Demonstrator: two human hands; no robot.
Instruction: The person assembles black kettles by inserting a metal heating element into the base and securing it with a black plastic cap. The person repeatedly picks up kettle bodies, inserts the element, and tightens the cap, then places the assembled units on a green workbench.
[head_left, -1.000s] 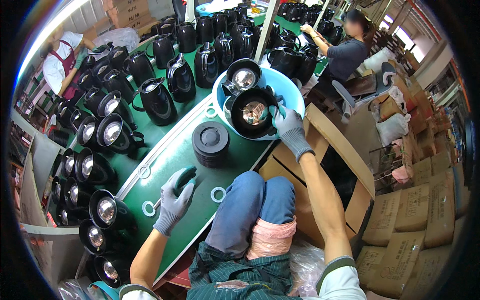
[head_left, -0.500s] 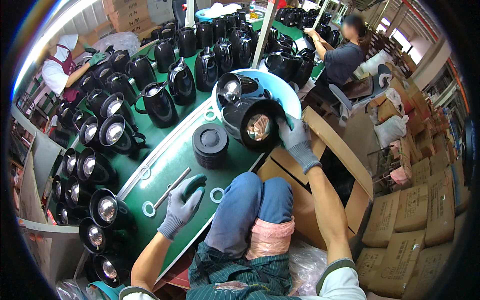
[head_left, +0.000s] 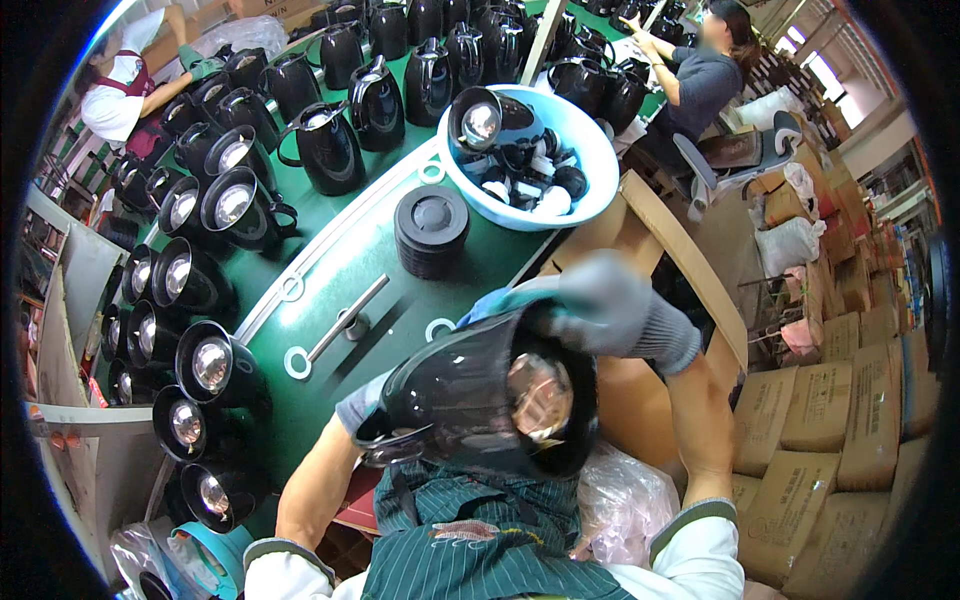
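A black glossy jug [head_left: 440, 380] lies tilted over my lap, its wide mouth facing right and a shiny silvery liner [head_left: 540, 395] showing inside. My right hand [head_left: 615, 305], in a grey glove and blurred by motion, closes over the upper rim. At the jug's base, my gloved left hand [head_left: 362, 402] holds it from behind; most of its fingers are hidden. Beyond the jug stands a stack of round black lids [head_left: 432, 225] on the green table [head_left: 340, 260]. Left of the stack lies a metal rod [head_left: 350, 318], near a white ring [head_left: 297, 362].
A light-blue basin [head_left: 600, 190] holds black and white parts and another jug [head_left: 480, 122]. Several black jugs [head_left: 330, 150] crowd the table's far and left sides. An open carton [head_left: 690, 270] stands at my right. Two people work farther off, left and right.
The jug has moved from beside the basin down over my lap. My left hand has left the rod's side and gone behind the jug. The basin's contents now show.
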